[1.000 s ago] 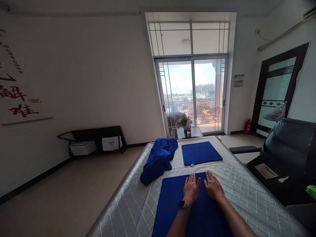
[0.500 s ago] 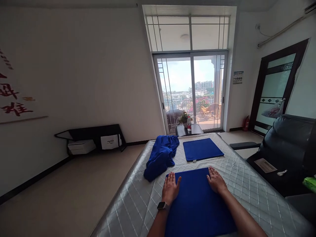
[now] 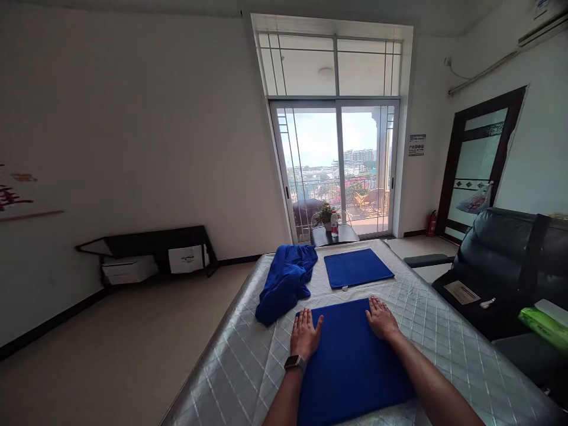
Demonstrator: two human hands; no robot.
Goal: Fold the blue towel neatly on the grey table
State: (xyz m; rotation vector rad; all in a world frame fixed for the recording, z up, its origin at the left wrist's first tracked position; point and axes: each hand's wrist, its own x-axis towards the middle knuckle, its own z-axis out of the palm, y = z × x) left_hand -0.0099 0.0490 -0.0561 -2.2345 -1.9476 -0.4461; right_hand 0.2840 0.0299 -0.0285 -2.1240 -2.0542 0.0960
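Observation:
A flat blue cloth rectangle [image 3: 350, 361] lies in front of me on a quilted silver-white mattress [image 3: 235, 361]. On its left edge, near the far corner, rests my left hand [image 3: 306, 334], palm down with fingers stretched out and a watch on the wrist. My right hand [image 3: 381, 318] lies flat over the far right corner, fingers extended. Neither hand grips anything. Beyond them is a second, smaller-looking flat blue cloth [image 3: 358, 268] with a small white tag at its near edge. To its left sits a crumpled blue cloth [image 3: 286, 284].
A black armchair [image 3: 501, 266] stands at the right, with a green tissue pack [image 3: 544, 325] beside it. Behind the mattress, a small table [image 3: 346, 235] holds a bottle [image 3: 334, 226] and a potted plant [image 3: 326, 214]. A black rack [image 3: 155, 242] with white boxes is by the left wall.
My view has turned slightly to the right, showing more of the armchair and the green pack. Both hands stay flat on the cloth with hardly any shift.

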